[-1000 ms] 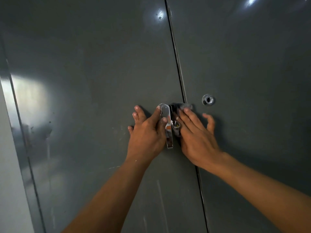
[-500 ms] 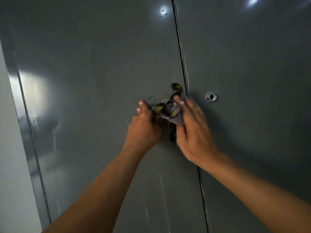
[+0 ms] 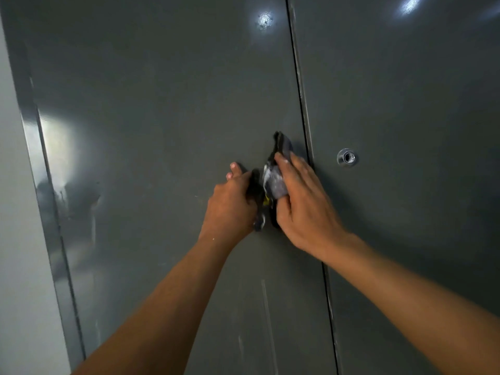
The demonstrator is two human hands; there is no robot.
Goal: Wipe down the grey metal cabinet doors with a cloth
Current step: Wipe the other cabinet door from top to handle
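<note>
Two grey metal cabinet doors fill the view, the left door [image 3: 167,104] and the right door [image 3: 405,90], meeting at a vertical seam. A dark cloth [image 3: 274,180] with grey and yellow patches is bunched over the door handle, which is hidden beneath it. My right hand [image 3: 303,204] grips the cloth, thumb and fingers wrapped around it. My left hand [image 3: 232,204] curls around the cloth's left side at the handle, two fingertips resting on the left door.
A round silver lock [image 3: 347,157] sits on the right door just right of the seam. A pale wall [image 3: 16,239] borders the cabinet's left edge. Scuffs and streaks mark the lower left door.
The shiny handle, bare a second ago, is now covered by the cloth. Both hands have closed around it, and the cloth has shifted slightly downward over the handle.
</note>
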